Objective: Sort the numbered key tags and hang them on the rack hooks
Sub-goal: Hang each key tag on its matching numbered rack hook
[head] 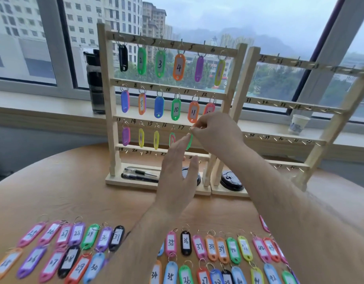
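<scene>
- The tall dark water bottle [95, 83] stands on the windowsill just behind the left post of the pale wooden rack [107, 103]. It is well apart from the work and poses little danger.
- Rows of coloured plastic key tags [74, 249] lie on the round wooden counter [64, 181]. The left forearm crosses above them, so a dropped elbow could scramble their order.
- The left hand [177, 181] is flat with its fingers straight, the tips close to the green plastic key tag [189, 142] — whether they touch it cannot be told.
- That tag hangs at the third rail near the mark 17, its ring pinched in the narrow fingers of the right hand [216, 132]. The hook is small, so the ring may miss and the tag fall among the black pens [140, 174] on the rack's base.
- The right knuckles sit just under the red tag [209, 108] — a careless lift could unhook it.
- Open room is the bare bottom rail, the counter strip before the base, and the second wooden rack [300, 103] with its empty hooks.
</scene>
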